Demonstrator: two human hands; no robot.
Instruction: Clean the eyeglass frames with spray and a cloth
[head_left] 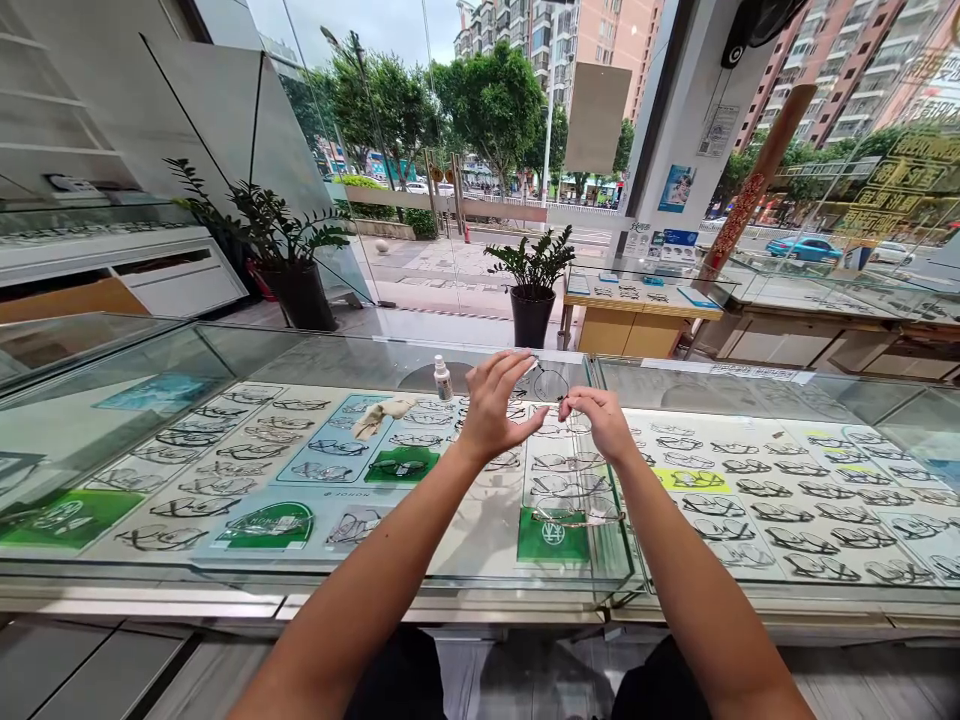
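Observation:
Thin round-rimmed glasses [552, 384] are held up over the glass counter, between my two hands. My right hand [598, 418] pinches them at their right side. My left hand [498, 402] is raised at their left, its fingers apart and thumb stretched out; its fingertips are near the frame, and whether they touch it is too small to tell. On the counter top, left of my left hand, stand a small white bottle [443, 379] and a crumpled beige cloth [381, 416].
Under the glass of the display counter [480, 590] lie rows of glasses and green cards. Beyond it stand potted plants [532, 285], a wooden display table [626, 329] and large windows. A glass joint runs across the counter beside my right forearm.

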